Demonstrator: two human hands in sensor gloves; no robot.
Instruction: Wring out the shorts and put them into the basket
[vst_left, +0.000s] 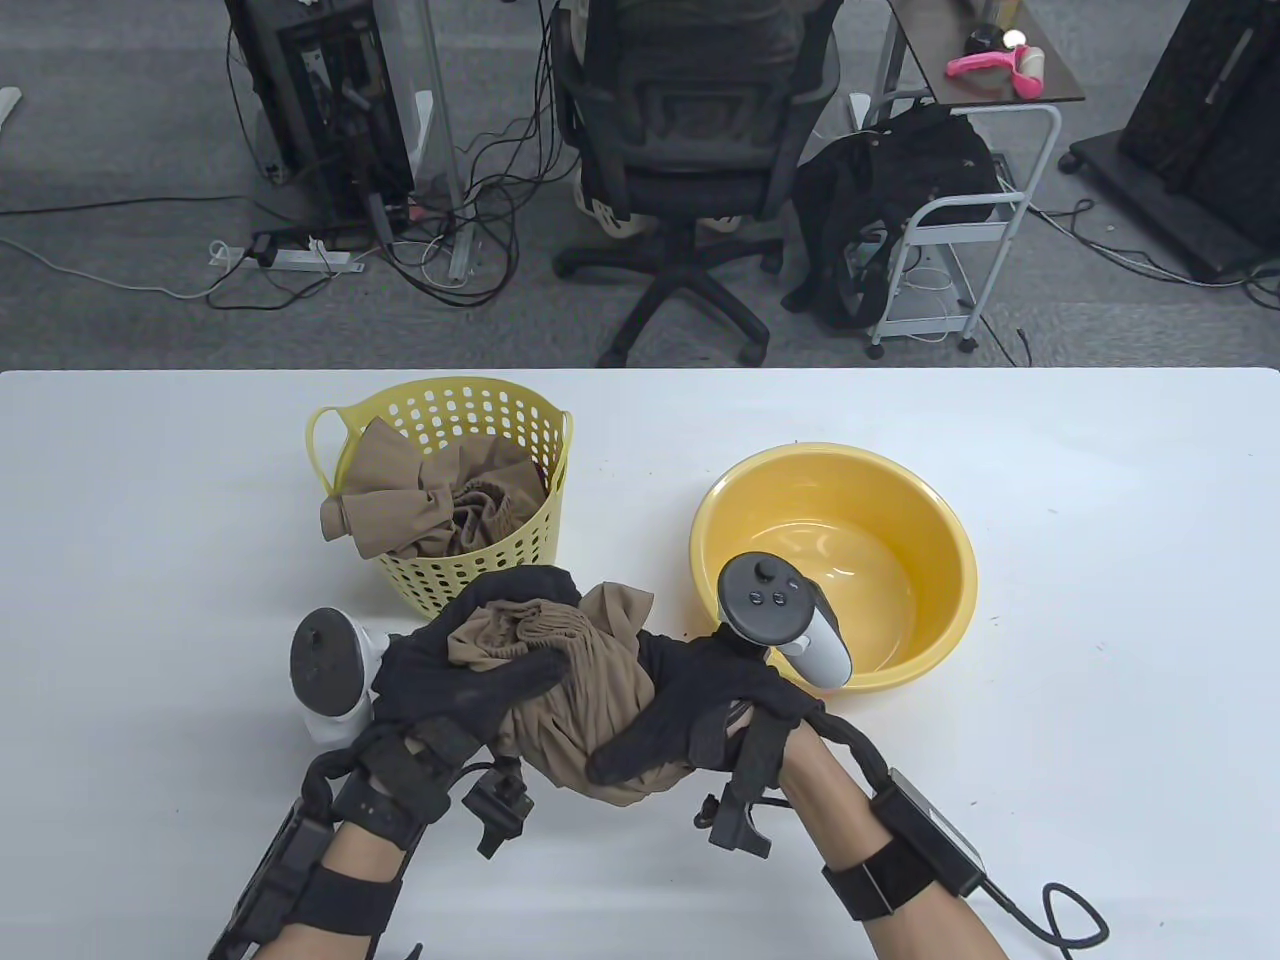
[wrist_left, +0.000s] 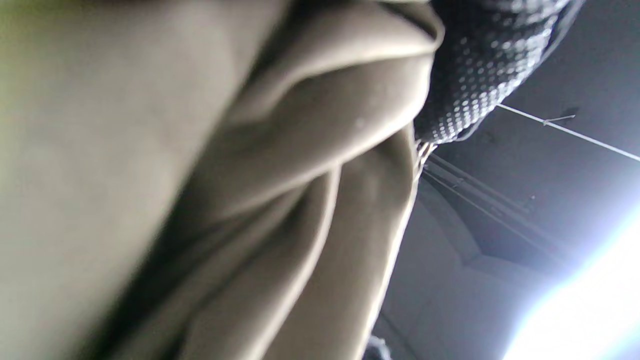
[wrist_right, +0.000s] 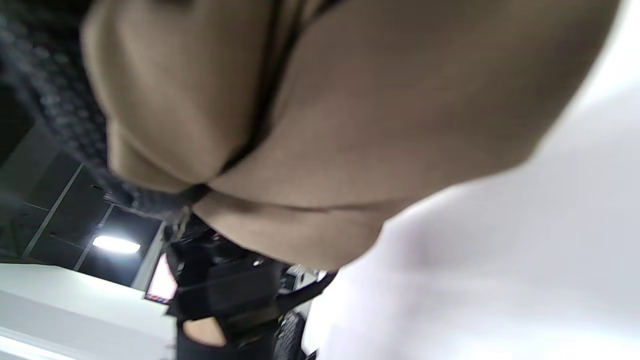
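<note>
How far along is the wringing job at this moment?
Done: one tan garment already lies in the yellow basket, and the basin looks empty. In hand: left hand and right hand grip bunched shorts. Left: dropping them into the basket.

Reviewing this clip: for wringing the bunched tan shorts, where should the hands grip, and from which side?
Probably at the two ends of the bundle of shorts, one hand from each side, as the left hand and right hand do now.

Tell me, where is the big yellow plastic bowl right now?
In the table view, the round yellow plastic bowl sits on the white table, right of the yellow perforated basket, just beyond the right hand.
</note>
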